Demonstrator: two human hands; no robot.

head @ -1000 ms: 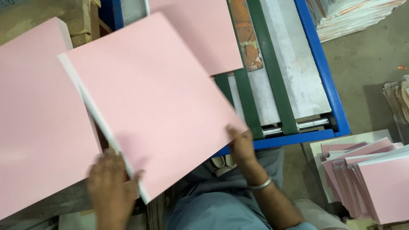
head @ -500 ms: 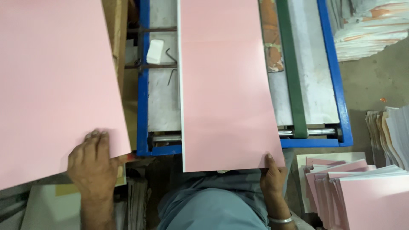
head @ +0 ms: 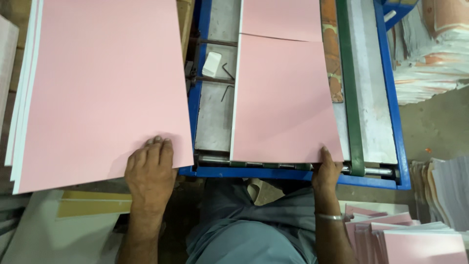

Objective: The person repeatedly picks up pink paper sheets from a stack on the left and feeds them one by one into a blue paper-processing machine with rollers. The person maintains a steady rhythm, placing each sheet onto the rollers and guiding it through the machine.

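Left hand [head: 149,171] presses flat on the pink stack's [head: 102,88] near edge; right hand [head: 326,171] pinches the pink sheet's [head: 283,102] corner.

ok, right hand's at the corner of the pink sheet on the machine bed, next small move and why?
Probably nudge the pink sheet forward with the right hand. Its near edge lies at the front roller, and another sheet lies just ahead on the bed. The left hand rests on the near edge of the pink stack, so it can likely stay there.
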